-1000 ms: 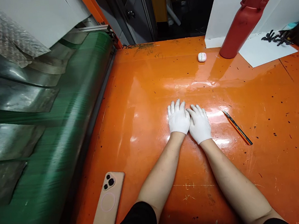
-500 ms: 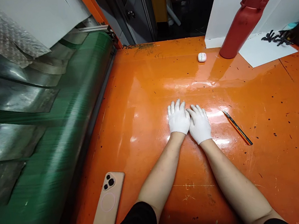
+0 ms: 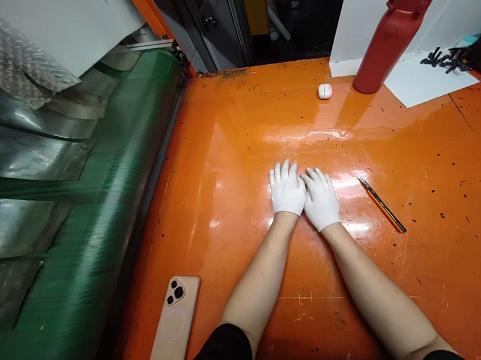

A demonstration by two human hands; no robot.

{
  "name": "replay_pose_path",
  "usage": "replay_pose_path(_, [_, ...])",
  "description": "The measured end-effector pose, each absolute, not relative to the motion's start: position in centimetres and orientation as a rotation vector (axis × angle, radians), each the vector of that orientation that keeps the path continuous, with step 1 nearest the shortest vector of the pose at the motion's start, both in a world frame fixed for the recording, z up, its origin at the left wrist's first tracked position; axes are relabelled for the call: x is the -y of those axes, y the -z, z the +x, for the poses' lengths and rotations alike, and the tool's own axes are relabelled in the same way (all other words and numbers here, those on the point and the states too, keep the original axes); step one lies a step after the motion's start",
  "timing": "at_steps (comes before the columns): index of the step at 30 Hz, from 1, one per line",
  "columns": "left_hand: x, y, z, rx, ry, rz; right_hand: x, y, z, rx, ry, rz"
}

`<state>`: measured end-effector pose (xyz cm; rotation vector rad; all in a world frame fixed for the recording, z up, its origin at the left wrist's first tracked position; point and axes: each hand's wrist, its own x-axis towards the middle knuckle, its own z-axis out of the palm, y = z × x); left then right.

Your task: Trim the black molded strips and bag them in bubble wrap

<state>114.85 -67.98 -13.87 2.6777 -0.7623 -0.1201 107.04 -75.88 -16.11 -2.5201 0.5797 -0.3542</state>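
Observation:
Both hands wear white gloves and lie palm down on the glossy orange table [image 3: 226,205]. My left hand [image 3: 288,190] is flat with its fingers stretched forward and slightly apart. Beside it, my right hand [image 3: 322,199] also rests flat, fingers extended, its thumb side touching the left hand. Neither holds anything. A utility knife [image 3: 383,206] with an orange and black handle lies to the right of my right hand, its tip pointing away from me. Toward the near left, a beige phone [image 3: 176,323] lies with its cameras facing up.
Along the left runs a green conveyor belt [image 3: 108,208], with clear plastic strips [image 3: 21,142] hanging over it. At the far side are a small white case [image 3: 325,91], a tall red bottle [image 3: 393,33] and a white sheet [image 3: 422,85] with black ties [image 3: 445,60]. A door [image 3: 221,24] stands beyond.

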Motion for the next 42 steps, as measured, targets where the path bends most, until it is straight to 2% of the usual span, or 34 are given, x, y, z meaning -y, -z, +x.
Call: replay_pose_path(42, [67.96, 14.20, 114.84, 0.765, 0.086, 2.672, 75.92, 16.08, 107.09, -0.577, 0.338, -2.543])
